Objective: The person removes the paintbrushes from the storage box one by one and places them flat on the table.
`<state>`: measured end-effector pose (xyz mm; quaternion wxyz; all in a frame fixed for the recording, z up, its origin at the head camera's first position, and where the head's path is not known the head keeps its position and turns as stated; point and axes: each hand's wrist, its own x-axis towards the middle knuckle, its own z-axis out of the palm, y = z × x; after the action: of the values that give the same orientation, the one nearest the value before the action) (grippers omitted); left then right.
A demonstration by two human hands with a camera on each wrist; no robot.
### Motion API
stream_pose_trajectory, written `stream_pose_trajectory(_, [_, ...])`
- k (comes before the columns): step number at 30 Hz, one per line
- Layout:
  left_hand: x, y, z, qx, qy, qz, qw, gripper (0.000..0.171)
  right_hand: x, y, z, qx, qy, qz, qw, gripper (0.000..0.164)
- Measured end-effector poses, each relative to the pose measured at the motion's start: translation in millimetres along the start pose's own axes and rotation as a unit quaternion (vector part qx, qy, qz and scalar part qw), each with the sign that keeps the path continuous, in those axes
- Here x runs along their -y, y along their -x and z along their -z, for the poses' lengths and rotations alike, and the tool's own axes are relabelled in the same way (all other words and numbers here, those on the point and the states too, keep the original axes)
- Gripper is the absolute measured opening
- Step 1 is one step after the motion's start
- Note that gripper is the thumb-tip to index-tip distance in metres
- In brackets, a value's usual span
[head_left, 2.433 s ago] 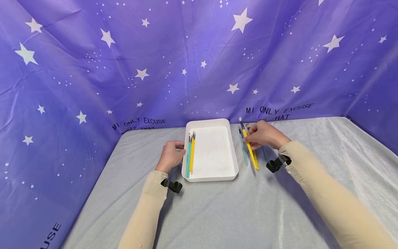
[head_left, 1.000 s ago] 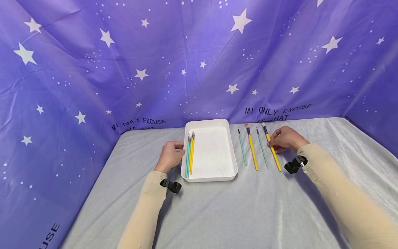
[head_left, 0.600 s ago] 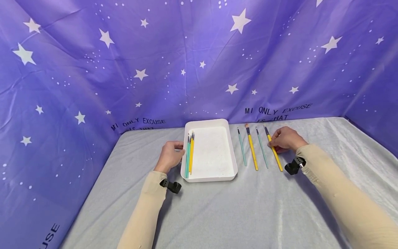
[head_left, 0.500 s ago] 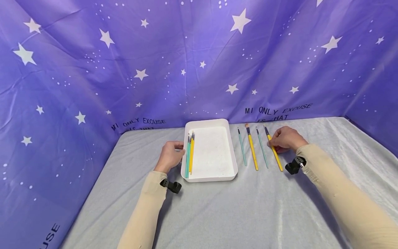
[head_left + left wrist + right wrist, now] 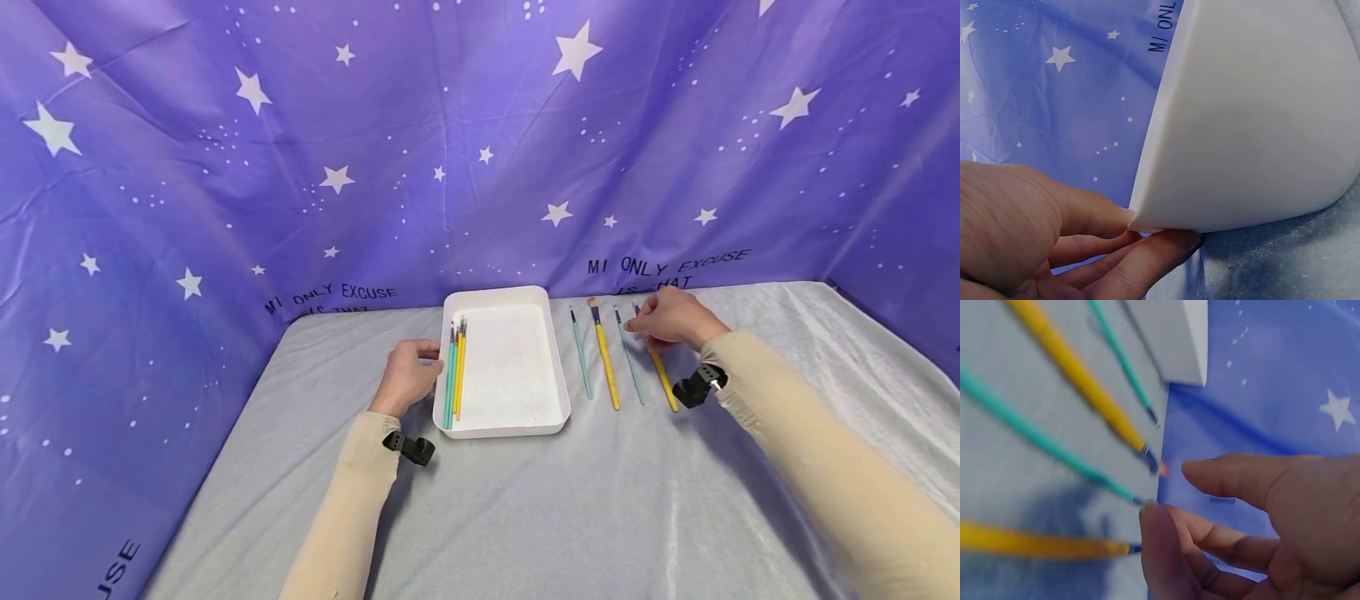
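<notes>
My left hand pinches the left rim of a white tray; the left wrist view shows the thumb on the rim and fingers beneath it. Several teal and yellow paintbrushes lie along the tray's left side. On the cloth to the right, my right hand hovers over the rightmost yellow paintbrush, hiding part of it. Its thumb and index finger are spread, with nothing between them. Left of it lie a teal paintbrush, a thick yellow paintbrush and another teal paintbrush, bristles pointing away.
A grey cloth covers the table. Purple star-patterned fabric hangs behind and at both sides, meeting the table just past the brush tips. Black camera straps sit on both wrists.
My right hand set the last yellow paintbrush down at the right end of the row, then let go and moved up and left toward the bristle ends. The left hand stays on the tray.
</notes>
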<state>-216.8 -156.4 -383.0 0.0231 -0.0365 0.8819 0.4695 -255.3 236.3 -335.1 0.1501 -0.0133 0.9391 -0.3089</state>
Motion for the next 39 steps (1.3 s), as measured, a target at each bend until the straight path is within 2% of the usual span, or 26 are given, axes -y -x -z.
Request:
stream_pose_trajectory(3, [0.3, 0.2, 0.4, 0.0, 0.001, 0.004, 1.0, 0.034, 13.5, -1.0, -5.0, 0.012, -0.024, 0.003, 1.0, 0.028])
stream_pose_trajectory(8, [-0.1, 0.6, 0.4, 0.001, 0.001, 0.003, 1.0, 0.034, 34.5, -1.8, -11.9, 0.015, -0.024, 0.009, 1.0, 0.028])
stream_pose_trajectory(18, [-0.4, 0.8, 0.3, 0.001, -0.002, 0.004, 1.0, 0.035, 75.7, -9.3, -34.3, 0.019, -0.058, 0.043, 0.997, 0.023])
stream_pose_trajectory(28, [0.2, 0.5, 0.9, 0.002, 0.005, 0.003, 1.0, 0.035, 114.2, -23.8, -63.7, 0.035, -0.105, 0.036, 0.993, 0.022])
stream_pose_trajectory(39, [0.7, 0.8, 0.3, 0.005, 0.011, 0.002, 0.9999, 0.035, 145.3, -34.4, -97.7, 0.031, -0.084, 0.045, 0.995, 0.02])
